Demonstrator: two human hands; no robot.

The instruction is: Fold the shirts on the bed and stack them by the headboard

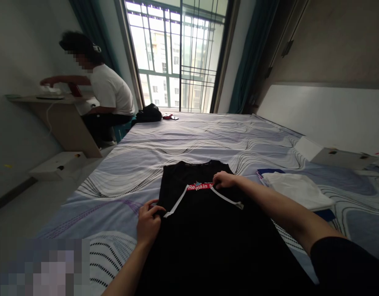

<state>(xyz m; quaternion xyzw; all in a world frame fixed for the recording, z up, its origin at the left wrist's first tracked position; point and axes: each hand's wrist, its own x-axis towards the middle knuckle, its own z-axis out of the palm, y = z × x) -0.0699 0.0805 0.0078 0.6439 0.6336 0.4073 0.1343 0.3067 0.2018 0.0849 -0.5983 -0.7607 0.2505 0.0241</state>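
Observation:
A black T-shirt (204,230) with white trim and a red printed band lies spread on the bed (177,144) in front of me. My left hand (148,224) pinches the shirt's left edge near a white trim strip, fingers closed on the cloth. My right hand (223,179) rests further up on the shirt beside the red lettering, its fingers curled onto the fabric.
Folded white and blue garments (297,189) lie to the right on the bed, flat boxes (337,156) beyond them. A black bag (148,113) sits at the bed's far end by the window. Another person (106,94) sits at a desk (53,100) on the left.

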